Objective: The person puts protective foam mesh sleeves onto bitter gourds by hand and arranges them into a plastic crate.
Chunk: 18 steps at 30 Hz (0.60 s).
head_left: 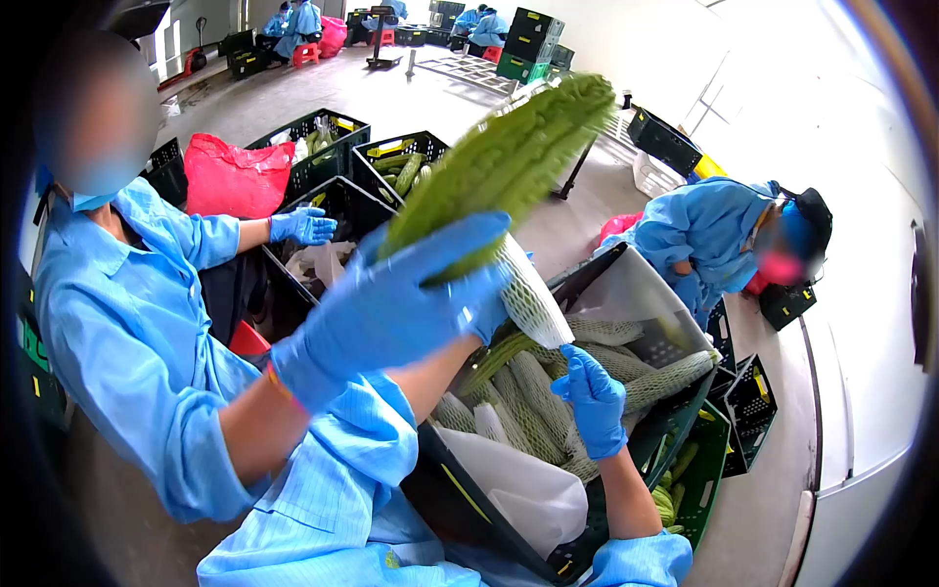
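My right hand (594,399) is closed, its fingertips pinching the lower end of a white foam net sleeve (533,298). Behind the sleeve, my left hand (489,311) grips it higher up, mostly hidden by a co-worker's glove. Whether a gourd is inside the sleeve, I cannot tell. Across my view, the co-worker's gloved hand (381,318) holds up a large green bitter melon (504,161), blurred by motion. Below my hands, a dark crate (460,499) lined with white sheet (518,489) holds several net-wrapped melons (533,391).
The co-worker (117,323) sits close on my left; another person (719,245) bends over at the right. A green crate (709,470) with melons stands at lower right. Beyond are crates of melons (406,171), a pink bag (235,176), stacked crates (528,44) and more seated people.
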Each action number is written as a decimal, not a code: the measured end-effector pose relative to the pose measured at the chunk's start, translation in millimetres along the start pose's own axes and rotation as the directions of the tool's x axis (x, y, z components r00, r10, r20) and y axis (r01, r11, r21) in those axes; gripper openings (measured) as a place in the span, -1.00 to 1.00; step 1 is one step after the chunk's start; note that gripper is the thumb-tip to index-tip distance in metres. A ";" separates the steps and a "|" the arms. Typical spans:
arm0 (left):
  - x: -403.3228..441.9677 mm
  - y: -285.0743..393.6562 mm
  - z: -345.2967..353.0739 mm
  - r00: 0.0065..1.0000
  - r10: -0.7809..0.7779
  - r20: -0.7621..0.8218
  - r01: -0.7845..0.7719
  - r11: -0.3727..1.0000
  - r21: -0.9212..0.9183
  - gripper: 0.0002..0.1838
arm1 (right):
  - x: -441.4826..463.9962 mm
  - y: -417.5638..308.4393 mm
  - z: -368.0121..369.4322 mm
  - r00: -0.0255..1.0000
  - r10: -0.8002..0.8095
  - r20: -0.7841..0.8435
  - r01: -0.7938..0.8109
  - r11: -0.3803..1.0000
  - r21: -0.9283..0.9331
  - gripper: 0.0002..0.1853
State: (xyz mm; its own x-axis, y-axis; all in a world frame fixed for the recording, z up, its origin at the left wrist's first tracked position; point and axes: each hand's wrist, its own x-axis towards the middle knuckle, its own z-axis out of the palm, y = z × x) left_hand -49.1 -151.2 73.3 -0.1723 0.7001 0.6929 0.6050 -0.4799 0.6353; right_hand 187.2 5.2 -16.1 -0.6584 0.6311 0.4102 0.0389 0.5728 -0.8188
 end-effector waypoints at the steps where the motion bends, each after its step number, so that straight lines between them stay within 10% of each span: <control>1: -10.0 44.6 -21.0 0.928 0.357 0.108 -0.358 0.768 0.531 -0.73 | -1.5 1.9 0.8 0.999 -0.036 -0.004 0.036 0.999 -0.033 -0.72; 2: -16.6 73.6 -23.4 0.868 0.463 0.180 -0.457 0.600 0.657 -0.71 | -3.1 2.0 0.9 1.000 -0.009 -0.007 0.009 0.999 -0.046 -0.72; 9: -46.2 91.4 1.8 0.924 0.314 0.220 -0.374 0.863 0.339 -0.72 | -1.6 -7.9 1.0 0.940 0.340 0.038 -0.339 0.913 0.227 -0.67; 12: -51.0 94.3 12.1 0.979 -0.047 0.200 0.056 0.998 -0.039 -0.69 | -4.2 -3.1 3.3 0.943 0.327 0.054 -0.332 0.929 0.163 -0.60; 15: -54.5 98.4 16.0 0.761 -0.521 0.388 0.648 0.579 -0.494 -0.62 | -3.3 -5.5 2.3 0.949 0.310 0.058 -0.315 0.939 0.139 -0.59; 18: -44.8 115.7 16.4 0.418 -0.666 0.617 0.744 -0.139 -0.654 -0.66 | -5.5 -8.3 -0.2 0.934 0.341 0.109 -0.357 0.868 0.345 -0.64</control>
State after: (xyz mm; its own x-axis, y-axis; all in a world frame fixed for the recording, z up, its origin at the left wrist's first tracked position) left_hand 41.4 -229.4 110.2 0.0047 0.9388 -0.3443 -0.7205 0.2419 0.6498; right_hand 190.6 -2.9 -11.4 -0.6834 0.7276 0.0600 0.0098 0.0913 -0.9958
